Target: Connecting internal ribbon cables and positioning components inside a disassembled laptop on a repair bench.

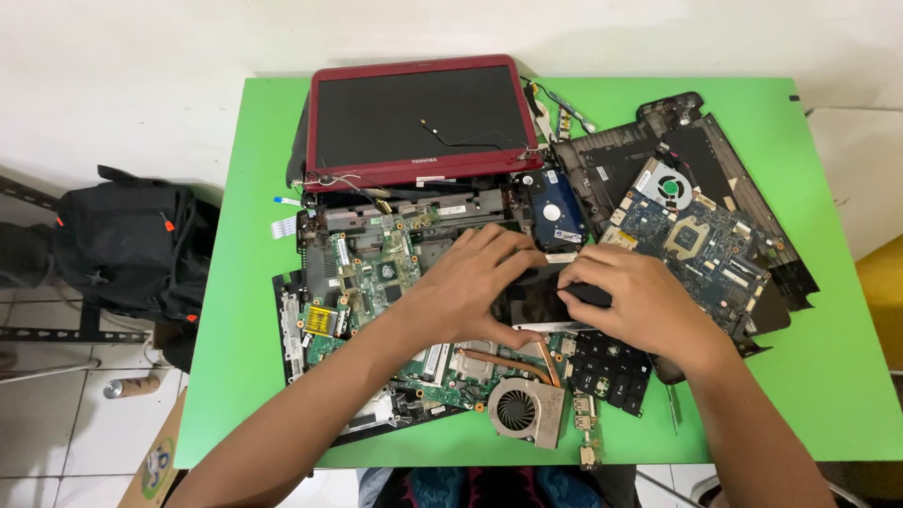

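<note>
A flat, dark, glossy rectangular drive-like part point(536, 299) is gripped between both hands: the left hand point(470, 282) is closed on its left end, the right hand point(630, 299) is clamped on its right end, so neither is clearly nearer. Its long axis is set left to right across the grip. It is held just above the green motherboard point(376, 273), right of that board's centre. Nearer the person than the motherboard, a copper heat pipe with a grey fan point(522, 406) is seen. Beyond the motherboard stands a red-framed laptop screen point(419, 118); right of it lies a blue second board point(696, 240) in a black plastic laptop shell point(781, 273), all on a green table point(837, 376)
</note>
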